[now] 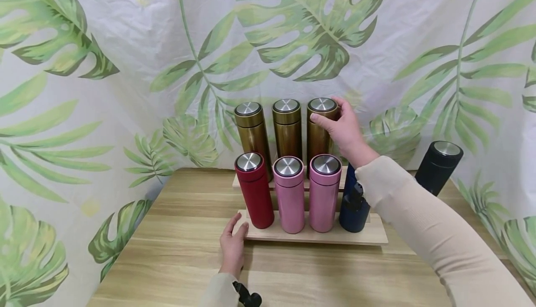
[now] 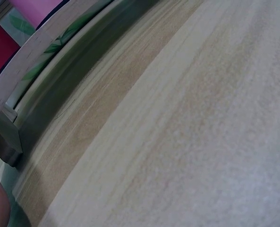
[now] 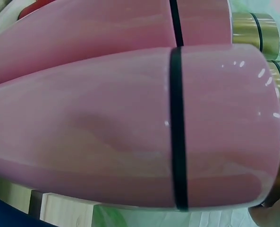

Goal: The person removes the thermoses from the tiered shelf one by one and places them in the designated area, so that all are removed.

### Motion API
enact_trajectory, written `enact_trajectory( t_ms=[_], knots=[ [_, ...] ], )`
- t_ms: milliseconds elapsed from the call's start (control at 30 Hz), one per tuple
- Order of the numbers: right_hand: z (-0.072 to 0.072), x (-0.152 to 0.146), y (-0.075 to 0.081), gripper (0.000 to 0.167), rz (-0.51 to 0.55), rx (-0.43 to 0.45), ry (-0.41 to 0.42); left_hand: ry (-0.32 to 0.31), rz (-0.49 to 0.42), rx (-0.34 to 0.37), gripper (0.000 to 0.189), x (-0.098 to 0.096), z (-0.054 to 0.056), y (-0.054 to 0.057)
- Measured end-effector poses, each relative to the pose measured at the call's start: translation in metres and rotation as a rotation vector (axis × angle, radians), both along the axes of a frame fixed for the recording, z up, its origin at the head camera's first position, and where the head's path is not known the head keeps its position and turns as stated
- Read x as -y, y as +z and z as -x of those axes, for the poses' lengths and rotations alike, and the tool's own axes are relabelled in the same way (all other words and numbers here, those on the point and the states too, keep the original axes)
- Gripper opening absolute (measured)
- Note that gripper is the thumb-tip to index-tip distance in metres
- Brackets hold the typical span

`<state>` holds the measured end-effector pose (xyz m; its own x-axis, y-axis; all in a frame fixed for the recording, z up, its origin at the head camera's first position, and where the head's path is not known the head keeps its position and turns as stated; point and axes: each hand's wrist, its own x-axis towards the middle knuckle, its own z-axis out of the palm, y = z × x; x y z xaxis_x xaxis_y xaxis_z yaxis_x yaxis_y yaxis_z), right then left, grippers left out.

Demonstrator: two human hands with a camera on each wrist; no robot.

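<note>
My right hand point(image 1: 346, 128) grips the top of the rightmost gold thermos bottle point(image 1: 321, 125) in the back row, thumb at the front and fingers behind. Two more gold bottles, a left one point(image 1: 253, 132) and a middle one point(image 1: 288, 130), stand beside it on the upper step. With my left hand point(image 1: 232, 246), I hold the left end of the light wooden two-step rack point(image 1: 310, 237). On its lower step stand a red bottle point(image 1: 255, 193), two pink bottles point(image 1: 290, 200) point(image 3: 106, 127) and a dark blue bottle point(image 1: 353, 218), partly hidden by the right sleeve.
A black bottle point(image 1: 439, 167) stands at the right behind my forearm, its base hidden. The rack rests on a wood-grain table point(image 1: 176, 251) point(image 2: 177, 142). Behind the table hangs a leaf-patterned cloth point(image 1: 167, 65).
</note>
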<state>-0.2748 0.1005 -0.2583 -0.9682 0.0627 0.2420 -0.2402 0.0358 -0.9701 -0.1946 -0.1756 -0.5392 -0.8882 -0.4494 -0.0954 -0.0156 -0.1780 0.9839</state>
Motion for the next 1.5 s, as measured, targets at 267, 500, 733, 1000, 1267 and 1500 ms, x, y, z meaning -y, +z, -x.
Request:
enact_trajectory(
  t_ms=[267, 500, 733, 1000, 1267, 1500],
  knots=[
    [-0.001, -0.002, 0.0, 0.064, 0.064, -0.026, -0.048, -0.018, -0.006, 0.002, 0.043, -0.003, -0.008, 0.019],
    [0.001, -0.007, 0.005, 0.06, 0.076, -0.081, -0.102, -0.016, -0.007, 0.007, 0.042, -0.003, -0.009, 0.022],
    [0.001, -0.015, 0.013, 0.06, 0.112, -0.115, -0.162, 0.0, -0.012, 0.014, 0.042, 0.001, -0.001, 0.002],
    [-0.002, -0.029, 0.015, 0.052, 0.153, -0.154, -0.2, 0.015, 0.011, -0.007, 0.042, 0.0, 0.001, -0.002],
    [-0.005, -0.047, 0.019, 0.05, 0.198, -0.177, -0.24, 0.001, 0.017, -0.013, 0.041, -0.001, -0.004, 0.007],
    [-0.011, -0.067, 0.02, 0.054, 0.173, -0.149, -0.279, -0.032, 0.004, 0.001, 0.043, 0.0, -0.008, 0.015]
  ],
)
